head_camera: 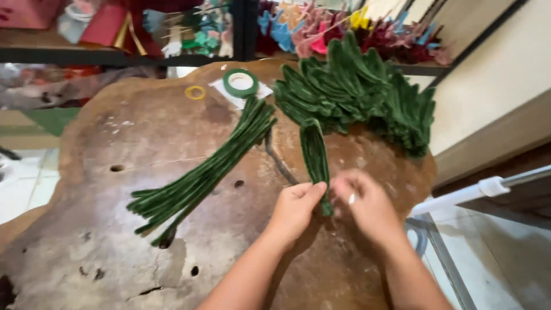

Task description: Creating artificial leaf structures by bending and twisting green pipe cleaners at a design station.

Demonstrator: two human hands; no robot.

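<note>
both hands, left hand and right hand, pinch folded green leaf, wrists angled inward.

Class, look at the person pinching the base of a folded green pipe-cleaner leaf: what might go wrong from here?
1. The leaf is held only at its base between the left hand and right hand; it may slip or unfold.
2. The pile of finished leaves lies near the table edge and may fall.
3. The right hand is blurred; wire ends might prick.
</note>
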